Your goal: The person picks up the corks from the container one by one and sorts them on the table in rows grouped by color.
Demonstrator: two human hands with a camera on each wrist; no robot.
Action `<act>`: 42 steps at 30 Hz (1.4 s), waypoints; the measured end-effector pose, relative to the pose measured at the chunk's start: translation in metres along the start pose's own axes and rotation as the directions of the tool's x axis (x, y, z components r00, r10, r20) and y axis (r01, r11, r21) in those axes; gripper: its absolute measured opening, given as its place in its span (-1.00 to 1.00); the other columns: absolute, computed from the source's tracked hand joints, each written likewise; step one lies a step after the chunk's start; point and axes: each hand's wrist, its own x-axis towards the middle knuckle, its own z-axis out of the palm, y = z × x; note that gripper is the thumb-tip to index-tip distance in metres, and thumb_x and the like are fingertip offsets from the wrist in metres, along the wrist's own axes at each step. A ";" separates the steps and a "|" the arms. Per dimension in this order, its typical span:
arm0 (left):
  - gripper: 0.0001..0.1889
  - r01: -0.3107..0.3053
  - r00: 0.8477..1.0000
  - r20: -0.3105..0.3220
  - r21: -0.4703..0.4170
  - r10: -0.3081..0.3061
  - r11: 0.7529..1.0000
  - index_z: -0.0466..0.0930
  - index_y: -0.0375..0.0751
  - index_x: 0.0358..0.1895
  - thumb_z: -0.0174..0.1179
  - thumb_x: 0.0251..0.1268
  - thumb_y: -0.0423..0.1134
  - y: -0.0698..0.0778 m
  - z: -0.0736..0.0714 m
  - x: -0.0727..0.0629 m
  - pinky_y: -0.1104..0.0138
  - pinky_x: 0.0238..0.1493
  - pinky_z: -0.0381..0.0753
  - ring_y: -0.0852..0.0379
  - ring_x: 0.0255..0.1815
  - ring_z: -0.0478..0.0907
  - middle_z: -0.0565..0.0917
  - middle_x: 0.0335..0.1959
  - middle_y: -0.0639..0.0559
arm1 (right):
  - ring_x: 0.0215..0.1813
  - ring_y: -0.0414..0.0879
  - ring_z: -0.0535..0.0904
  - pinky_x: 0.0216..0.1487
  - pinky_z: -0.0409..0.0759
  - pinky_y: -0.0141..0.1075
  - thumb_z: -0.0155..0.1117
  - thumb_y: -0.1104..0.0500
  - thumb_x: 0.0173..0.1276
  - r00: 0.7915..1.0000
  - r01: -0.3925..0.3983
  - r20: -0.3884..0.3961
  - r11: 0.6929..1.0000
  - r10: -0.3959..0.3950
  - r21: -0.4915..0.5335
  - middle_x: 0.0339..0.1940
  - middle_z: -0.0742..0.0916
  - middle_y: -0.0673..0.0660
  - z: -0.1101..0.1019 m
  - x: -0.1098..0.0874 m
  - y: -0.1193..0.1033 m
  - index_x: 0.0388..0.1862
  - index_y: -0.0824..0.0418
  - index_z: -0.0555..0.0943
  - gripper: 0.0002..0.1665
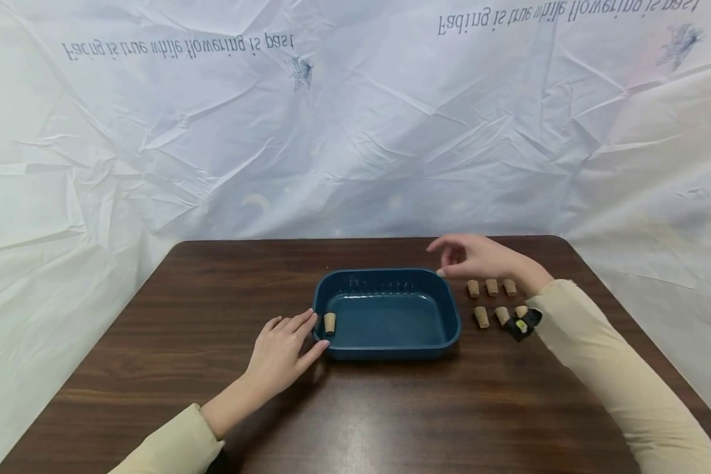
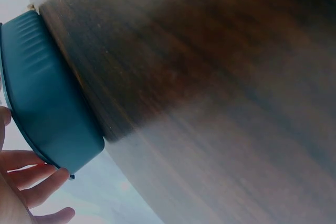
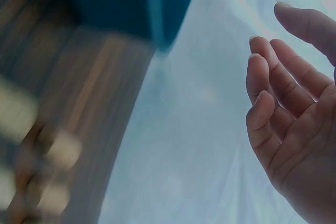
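My left hand (image 1: 281, 349) rests at the left near corner of a dark blue rectangular tray (image 1: 385, 353), its fairly straight fingers and thumb touching the rim. Inside the tray, close to that hand, a cork stopper (image 1: 330, 324) stands near the left wall. In the left wrist view, fingertips (image 2: 58, 177) lie along the tray's rim. My right hand (image 1: 471, 257) is raised by the tray's far right corner, fingers loosely bent and holding nothing. The right wrist view shows its bare palm (image 3: 310, 135).
Right of the tray, several cork stoppers (image 1: 492, 287) stand in two rows on the brown wooden table (image 1: 213, 296). A black wrist device (image 1: 523, 324) on the right sleeve partly covers the near row. White printed sheeting (image 1: 355, 131) hangs behind and beside the table.
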 end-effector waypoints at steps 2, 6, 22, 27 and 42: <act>-0.47 0.000 1.000 0.001 0.000 0.000 1.000 0.55 -0.25 -0.01 0.08 0.12 0.12 0.000 0.000 0.000 0.03 -0.05 0.37 0.02 -0.10 0.52 0.54 -0.01 -0.07 | -0.36 -0.09 0.51 -0.33 0.46 -0.20 0.20 0.04 0.21 1.000 0.002 0.020 1.000 -0.003 0.030 -0.35 0.57 0.02 0.004 0.013 -0.011 0.12 0.08 0.37 -0.50; -0.47 0.003 1.000 0.003 -0.001 -0.003 1.000 0.55 -0.25 0.00 0.07 0.13 0.12 0.000 0.000 0.000 0.04 -0.05 0.38 0.02 -0.09 0.51 0.54 -0.01 -0.06 | -0.32 -0.13 0.50 -0.27 0.46 -0.22 0.21 0.05 0.20 0.998 0.045 0.047 0.997 -0.047 0.060 -0.34 0.58 0.03 0.013 0.037 -0.028 0.11 0.09 0.38 -0.50; -0.46 0.030 0.999 0.040 0.008 -0.030 1.000 0.55 -0.22 0.01 0.04 0.14 0.14 0.001 -0.001 0.001 0.04 -0.04 0.36 0.04 -0.08 0.51 0.54 0.00 -0.04 | -0.30 -0.18 0.51 -0.25 0.47 -0.33 0.24 0.10 0.17 0.954 0.116 0.274 0.993 -0.121 0.035 -0.29 0.59 -0.01 0.076 0.103 -0.045 0.12 0.28 0.39 -0.44; -0.46 0.028 0.999 0.039 0.006 -0.029 1.000 0.55 -0.22 0.01 0.05 0.14 0.14 0.002 -0.001 0.001 0.04 -0.04 0.37 0.05 -0.09 0.51 0.54 -0.01 -0.04 | -0.23 -0.24 0.48 -0.18 0.44 -0.35 0.25 0.08 0.17 0.929 0.043 0.368 0.999 -0.044 0.009 -0.27 0.58 -0.06 0.093 0.113 -0.052 0.13 0.20 0.40 -0.45; -0.47 0.007 1.000 0.022 0.016 -0.008 1.000 0.55 -0.23 0.00 0.05 0.15 0.13 0.002 -0.001 0.000 0.04 -0.04 0.37 0.04 -0.10 0.52 0.54 -0.01 -0.03 | -0.33 -0.20 0.49 -0.27 0.45 -0.35 0.30 -0.07 0.08 0.877 -0.063 0.470 0.993 0.105 -0.103 -0.32 0.55 -0.06 0.130 0.133 -0.062 0.07 0.07 0.42 -0.42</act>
